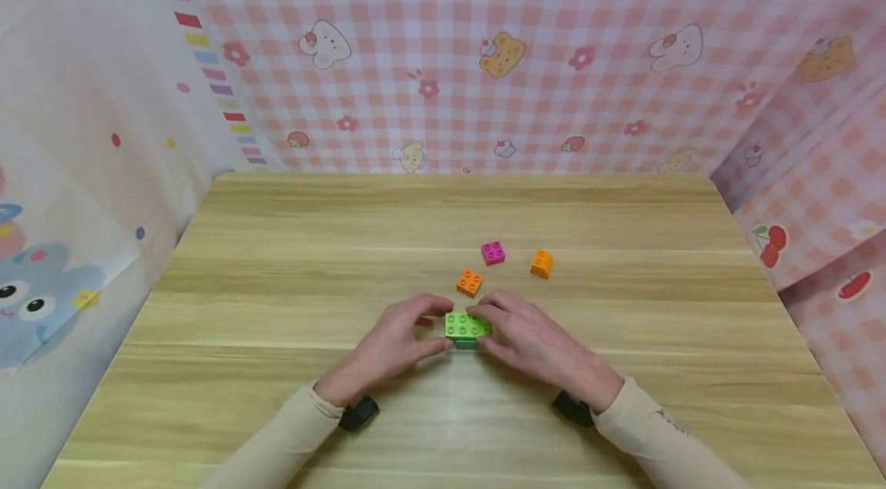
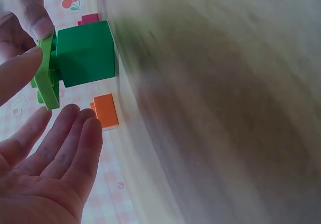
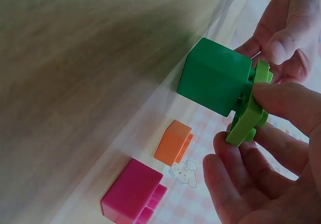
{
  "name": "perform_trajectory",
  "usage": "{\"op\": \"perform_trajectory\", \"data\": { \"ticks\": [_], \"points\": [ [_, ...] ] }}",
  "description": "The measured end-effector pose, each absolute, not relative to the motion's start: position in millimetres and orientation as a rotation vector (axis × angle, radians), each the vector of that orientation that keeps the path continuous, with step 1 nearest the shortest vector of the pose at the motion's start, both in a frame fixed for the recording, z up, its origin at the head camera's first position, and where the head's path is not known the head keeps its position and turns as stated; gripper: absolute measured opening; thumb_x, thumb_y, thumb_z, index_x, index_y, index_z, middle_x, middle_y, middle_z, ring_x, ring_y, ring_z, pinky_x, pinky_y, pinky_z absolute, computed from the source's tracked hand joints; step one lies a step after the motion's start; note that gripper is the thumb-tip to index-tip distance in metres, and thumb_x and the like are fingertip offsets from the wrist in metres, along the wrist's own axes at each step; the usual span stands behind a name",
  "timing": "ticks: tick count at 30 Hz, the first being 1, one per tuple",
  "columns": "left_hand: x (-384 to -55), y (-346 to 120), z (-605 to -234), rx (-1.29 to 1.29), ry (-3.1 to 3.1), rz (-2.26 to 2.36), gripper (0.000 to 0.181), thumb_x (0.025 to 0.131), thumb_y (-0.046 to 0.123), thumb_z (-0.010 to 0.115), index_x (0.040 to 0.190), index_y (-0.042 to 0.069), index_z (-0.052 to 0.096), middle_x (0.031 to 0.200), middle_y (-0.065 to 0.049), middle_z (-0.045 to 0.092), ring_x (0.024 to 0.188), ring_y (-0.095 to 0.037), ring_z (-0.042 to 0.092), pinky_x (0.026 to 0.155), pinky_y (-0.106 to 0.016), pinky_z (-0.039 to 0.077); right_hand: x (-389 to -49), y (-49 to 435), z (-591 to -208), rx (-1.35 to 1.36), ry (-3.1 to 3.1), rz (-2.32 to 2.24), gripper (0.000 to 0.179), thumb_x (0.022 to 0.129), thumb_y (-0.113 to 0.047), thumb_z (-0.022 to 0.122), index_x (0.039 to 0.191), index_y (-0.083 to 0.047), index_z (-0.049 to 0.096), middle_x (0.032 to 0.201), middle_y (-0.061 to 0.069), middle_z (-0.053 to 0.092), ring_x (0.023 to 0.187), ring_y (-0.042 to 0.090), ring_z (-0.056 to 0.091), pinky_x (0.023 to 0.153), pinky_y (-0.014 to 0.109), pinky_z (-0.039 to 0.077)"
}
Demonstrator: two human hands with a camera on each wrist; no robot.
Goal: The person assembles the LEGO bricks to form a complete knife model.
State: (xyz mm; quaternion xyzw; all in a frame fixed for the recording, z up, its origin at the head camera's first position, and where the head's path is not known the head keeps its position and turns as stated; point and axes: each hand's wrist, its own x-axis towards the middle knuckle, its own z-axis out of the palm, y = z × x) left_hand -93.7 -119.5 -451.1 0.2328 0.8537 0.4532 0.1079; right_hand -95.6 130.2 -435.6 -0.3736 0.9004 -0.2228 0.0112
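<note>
A flat light green building block (image 1: 462,322) with studs on top sits over a dark green block (image 2: 86,54) on the table. In the wrist views it lies at a slant to the dark green block, with a gap showing along the studs. My left hand (image 1: 398,335) holds the light green piece at its left end, thumb on the near edge and index fingertip at the far edge. At the right end my right hand (image 1: 529,335) pinches the same piece between thumb and fingers. The other fingers of both hands stretch out behind it.
Just beyond the hands lies an orange studded block (image 1: 469,283). Farther back is a magenta block (image 1: 493,253), with a rounded orange block (image 1: 542,264) to its right. A checked cloth (image 1: 457,104) hangs behind the wooden table (image 1: 311,243).
</note>
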Motion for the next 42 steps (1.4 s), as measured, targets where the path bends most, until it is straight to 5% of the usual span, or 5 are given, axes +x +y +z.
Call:
{"op": "perform_trajectory", "data": {
  "ticks": [42],
  "points": [
    [-96.4, -110.2, -454.2, 0.628, 2.429, 1.347, 0.028, 0.092, 0.006, 0.078, 0.116, 0.003, 0.066, 0.113, -0.013, 0.075, 0.101, -0.021, 0.074, 0.087, -0.027, 0.061, -95.5, 133.5, -438.1, -1.113, 2.783, -0.754, 0.039, 0.092, -0.022, 0.08, 0.125, -0.004, 0.07, 0.114, 0.004, 0.067, 0.097, 0.013, 0.063, 0.085, 0.035, 0.059]
  ]
}}
